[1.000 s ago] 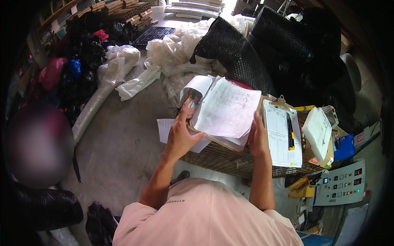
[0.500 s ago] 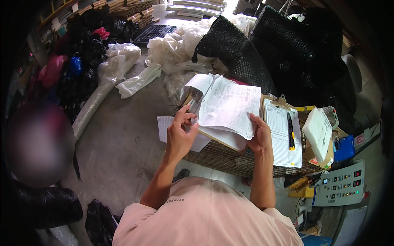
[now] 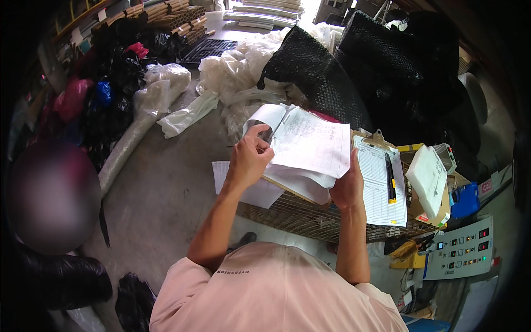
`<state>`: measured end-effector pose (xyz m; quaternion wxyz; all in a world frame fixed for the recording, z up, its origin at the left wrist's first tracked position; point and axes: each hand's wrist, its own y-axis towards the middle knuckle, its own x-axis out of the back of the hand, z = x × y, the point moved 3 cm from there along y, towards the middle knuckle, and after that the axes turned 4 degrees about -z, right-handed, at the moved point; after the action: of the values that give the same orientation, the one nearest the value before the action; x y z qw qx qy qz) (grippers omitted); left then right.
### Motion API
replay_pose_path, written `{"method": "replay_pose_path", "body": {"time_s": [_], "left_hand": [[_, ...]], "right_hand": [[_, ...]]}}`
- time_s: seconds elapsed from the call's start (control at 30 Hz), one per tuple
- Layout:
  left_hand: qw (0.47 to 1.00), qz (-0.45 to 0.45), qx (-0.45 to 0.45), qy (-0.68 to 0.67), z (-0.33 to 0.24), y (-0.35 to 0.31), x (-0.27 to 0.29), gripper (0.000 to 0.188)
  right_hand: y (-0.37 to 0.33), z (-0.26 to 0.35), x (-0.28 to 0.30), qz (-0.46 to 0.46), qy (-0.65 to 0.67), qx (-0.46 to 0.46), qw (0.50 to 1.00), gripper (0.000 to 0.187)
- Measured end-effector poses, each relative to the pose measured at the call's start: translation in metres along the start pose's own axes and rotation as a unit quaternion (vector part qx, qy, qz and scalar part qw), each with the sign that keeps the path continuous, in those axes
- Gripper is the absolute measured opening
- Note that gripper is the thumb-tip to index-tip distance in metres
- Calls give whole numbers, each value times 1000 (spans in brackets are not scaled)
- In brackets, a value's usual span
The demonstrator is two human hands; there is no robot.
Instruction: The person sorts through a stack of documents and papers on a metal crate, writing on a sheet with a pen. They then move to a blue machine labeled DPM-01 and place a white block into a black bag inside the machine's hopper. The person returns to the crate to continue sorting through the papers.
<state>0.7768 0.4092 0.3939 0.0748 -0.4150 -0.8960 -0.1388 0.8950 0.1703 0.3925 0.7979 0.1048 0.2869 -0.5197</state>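
A clipboard (image 3: 306,195) with a thick stack of written sheets (image 3: 312,141) lies tilted in front of me, over the wire basket. Its upper left sheets are folded back in a white curl (image 3: 265,114). My right hand (image 3: 348,185) grips the lower right edge of the stack, thumb on top and the other fingers underneath. At the left edge is my left hand (image 3: 251,157), its fingers bent at the curled sheets and its thumb against the page edge. The fingertips are partly hidden there.
A second clipboard (image 3: 381,182) with a form and a black-and-yellow cutter (image 3: 391,185) rests on the wire basket (image 3: 293,213). Beside it are a white foam block (image 3: 428,181) and a blue container (image 3: 463,200). A control panel (image 3: 459,249) stands at right; plastic rolls and bags lie beyond.
My left hand has moved up and slightly right, from the page edge to the curled sheets. My right thumb has straightened upward along the edge of the stack.
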Motion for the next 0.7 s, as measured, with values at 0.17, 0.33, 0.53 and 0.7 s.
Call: {"method": "replay_pose_path", "body": {"time_s": [0.17, 0.33, 0.53, 0.7], "left_hand": [[996, 36, 63, 54, -9, 11, -1, 59], [997, 31, 2, 72, 18, 19, -3, 63], [978, 62, 69, -189, 27, 29, 7, 56], [979, 133, 75, -137, 28, 27, 4, 49]], "right_hand": [[-5, 2, 4, 33, -3, -59, 998, 95], [-7, 1, 1, 18, 4, -75, 997, 91], [1, -11, 25, -27, -67, -60, 996, 68], [-7, -9, 17, -34, -42, -29, 998, 72]]}}
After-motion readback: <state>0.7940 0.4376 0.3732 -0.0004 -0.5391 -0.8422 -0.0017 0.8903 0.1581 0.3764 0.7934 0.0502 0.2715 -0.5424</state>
